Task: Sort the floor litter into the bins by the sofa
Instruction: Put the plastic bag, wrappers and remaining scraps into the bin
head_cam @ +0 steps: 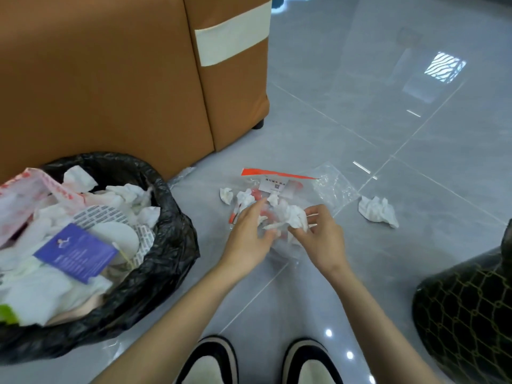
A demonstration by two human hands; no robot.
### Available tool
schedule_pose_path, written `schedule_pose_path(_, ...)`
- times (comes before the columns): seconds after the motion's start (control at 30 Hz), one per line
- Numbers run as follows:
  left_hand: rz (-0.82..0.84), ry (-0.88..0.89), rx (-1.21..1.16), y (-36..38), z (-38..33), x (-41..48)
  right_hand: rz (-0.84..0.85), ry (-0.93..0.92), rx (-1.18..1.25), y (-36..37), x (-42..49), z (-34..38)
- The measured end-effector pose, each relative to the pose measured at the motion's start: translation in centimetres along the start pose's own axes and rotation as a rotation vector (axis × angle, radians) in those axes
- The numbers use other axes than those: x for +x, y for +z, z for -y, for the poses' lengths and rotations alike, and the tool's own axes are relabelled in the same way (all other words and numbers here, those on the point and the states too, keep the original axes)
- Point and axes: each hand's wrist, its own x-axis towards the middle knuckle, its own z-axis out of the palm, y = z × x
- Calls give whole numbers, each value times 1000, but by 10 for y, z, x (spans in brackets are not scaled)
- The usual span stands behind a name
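Where the two hands meet at the centre of the frame, a crumpled tissue [294,217] sits between them, above a clear zip bag [329,187] on the floor [415,139]. The right hand [322,238] pinches the tissue with curled fingers. The left hand [249,235] touches its left edge, but blur hides whether it grips. A second tissue [378,212] lies right of the hands. The black-lined bin [173,245] stands at lower left.

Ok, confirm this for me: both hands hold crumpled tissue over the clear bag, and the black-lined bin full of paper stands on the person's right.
One thing is wrong: the head view shows the black-lined bin full of paper on the person's left, not right. The rest stands: the left hand and right hand hold crumpled tissue over the clear bag.
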Motion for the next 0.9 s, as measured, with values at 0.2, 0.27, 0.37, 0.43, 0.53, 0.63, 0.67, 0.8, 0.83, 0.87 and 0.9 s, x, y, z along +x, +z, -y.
schedule_pose_path(0.2,-68,53,-188,-37,-20,-9,-4,-132,197,-14,-25,61)
schedule_pose_path(0.27,-141,109,-219,-52,-31,-19,12,-162,269,-18,-33,82)
schedule_pose_path(0.37,-296,213,-175,-75,-45,-36,71,-243,349,-18,-43,116)
schedule_pose_path(0.43,-398,228,-151,-91,-48,-45,125,-307,365,-7,-46,140)
schedule_pose_path(0.53,-548,219,-113,-121,-44,-55,219,-369,384,23,-47,170)
schedule_pose_path(0.63,-625,192,133,-150,-30,-67,294,-435,335,60,-48,188)
schedule_pose_path(0.67,-635,162,252,-159,-23,-70,299,-459,300,72,-49,192)
schedule_pose_path(0.8,-610,-24,497,-176,6,-76,230,-608,25,110,-46,197)
schedule_pose_path(0.83,-605,-55,462,-175,7,-79,216,-653,-53,117,-44,197)
schedule_pose_path(0.87,-611,-84,416,-174,7,-83,218,-684,-113,122,-43,196)
schedule_pose_path(0.9,-626,-93,374,-172,7,-86,231,-710,-163,126,-42,194)
